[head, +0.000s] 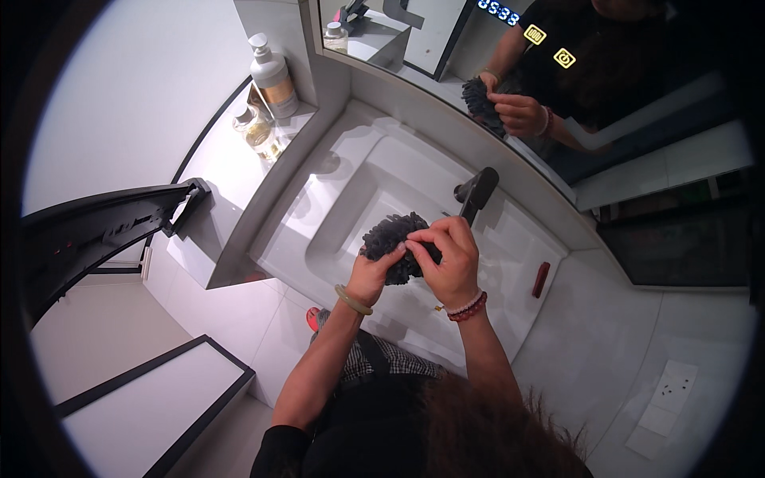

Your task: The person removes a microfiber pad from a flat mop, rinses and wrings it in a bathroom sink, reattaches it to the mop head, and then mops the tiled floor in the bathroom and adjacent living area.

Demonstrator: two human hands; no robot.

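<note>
Over the white sink basin (340, 209), a dark grey chenille piece with thick, stubby tufts (391, 236) is between my two hands. My left hand (373, 272) holds its lower left part, thumb on top. My right hand (448, 257) pinches the tufts with thumb and index finger, close to the left thumb. The underside of the piece and most of my left fingers are hidden. Just beyond my right hand stands a black faucet (478, 188), its lower part partly covered by that hand.
A pump bottle (275, 83) and a clear bottle (257, 131) stand on the ledge at the left. A dark red bar-shaped object (541, 279) lies on the sink's right rim. A mirror (627, 89) with lit icons, a black curved frame (107, 221) and a wall socket (672, 388) surround the sink.
</note>
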